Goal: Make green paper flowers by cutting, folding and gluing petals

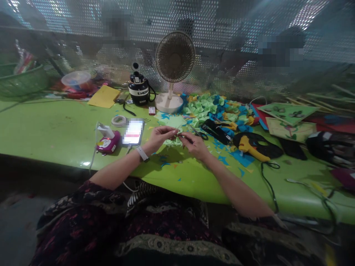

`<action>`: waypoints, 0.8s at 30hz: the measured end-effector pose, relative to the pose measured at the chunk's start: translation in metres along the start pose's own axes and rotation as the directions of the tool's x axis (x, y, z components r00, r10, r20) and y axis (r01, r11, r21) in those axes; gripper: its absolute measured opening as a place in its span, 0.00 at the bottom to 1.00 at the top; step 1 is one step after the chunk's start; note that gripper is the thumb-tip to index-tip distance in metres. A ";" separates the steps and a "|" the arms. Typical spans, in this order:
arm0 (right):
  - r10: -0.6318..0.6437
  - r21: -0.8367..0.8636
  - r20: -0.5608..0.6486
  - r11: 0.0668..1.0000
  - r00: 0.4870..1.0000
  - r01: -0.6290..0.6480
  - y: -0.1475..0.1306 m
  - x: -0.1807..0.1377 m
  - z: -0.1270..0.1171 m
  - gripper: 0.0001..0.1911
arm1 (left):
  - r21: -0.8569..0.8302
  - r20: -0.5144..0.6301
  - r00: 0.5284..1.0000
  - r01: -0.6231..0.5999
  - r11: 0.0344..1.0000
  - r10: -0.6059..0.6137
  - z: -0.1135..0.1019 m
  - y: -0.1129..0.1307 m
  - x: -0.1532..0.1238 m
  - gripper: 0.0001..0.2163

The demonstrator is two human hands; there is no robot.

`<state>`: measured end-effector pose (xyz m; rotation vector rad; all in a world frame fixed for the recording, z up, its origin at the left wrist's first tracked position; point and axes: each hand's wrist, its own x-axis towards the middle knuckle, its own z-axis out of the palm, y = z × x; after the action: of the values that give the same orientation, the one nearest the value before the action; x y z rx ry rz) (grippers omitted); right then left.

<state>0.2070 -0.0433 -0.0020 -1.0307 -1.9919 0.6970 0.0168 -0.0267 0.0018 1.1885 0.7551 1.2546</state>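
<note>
My left hand (pixel 161 138) and my right hand (pixel 194 144) meet above the green table, fingertips pinched together on a small piece of light green paper (pixel 179 131). Its exact shape is mostly hidden by the fingers. Beneath and behind the hands lies more pale green paper (pixel 172 120), with blue and yellow scraps (pixel 165 164) scattered around. A pair of scissors (pixel 202 134) rests just right of my right hand, beside a black stapler-like tool (pixel 215 132). Left of my left hand lies a lit phone (pixel 133 131).
Behind are a fan (pixel 175 57), a dark bottle (pixel 139 90) and a heap of folded paper flowers (pixel 205 105). A yellow glue gun (pixel 252 148) with a cord lies right. A purple power adapter (pixel 108 143), tape roll (pixel 119 120) and yellow paper (pixel 104 96) are left.
</note>
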 end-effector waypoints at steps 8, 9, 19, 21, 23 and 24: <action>-0.151 -0.157 -0.148 0.979 0.978 0.127 -0.007 -0.004 0.007 0.16 | 0.050 -0.026 0.997 -0.070 0.996 0.071 0.000 0.002 0.000 0.17; -0.166 -0.175 -0.153 0.975 0.974 0.138 -0.007 -0.004 0.007 0.15 | 0.044 -0.034 0.997 -0.067 0.997 0.068 0.000 0.001 0.000 0.17; -0.123 -0.081 -0.114 0.990 0.986 0.114 -0.007 -0.003 0.005 0.14 | 0.021 -0.009 1.000 -0.018 1.000 0.018 -0.001 -0.001 0.001 0.18; -0.128 -0.077 -0.104 0.990 0.986 0.121 -0.007 -0.004 0.006 0.13 | 0.016 0.001 1.000 -0.021 1.000 0.021 -0.001 0.000 0.000 0.17; -0.131 -0.099 -0.095 0.988 0.987 0.121 -0.006 -0.004 0.007 0.12 | 0.015 -0.012 0.999 -0.045 0.999 0.045 -0.001 0.001 0.000 0.16; -0.130 -0.113 -0.101 0.986 0.986 0.118 -0.005 -0.004 0.008 0.13 | 0.016 -0.026 0.998 -0.060 0.998 0.061 -0.001 0.001 0.000 0.16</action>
<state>0.1998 -0.0504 -0.0041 -0.9756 -1.9973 0.4621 0.0157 -0.0262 0.0026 1.2170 0.7542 1.3191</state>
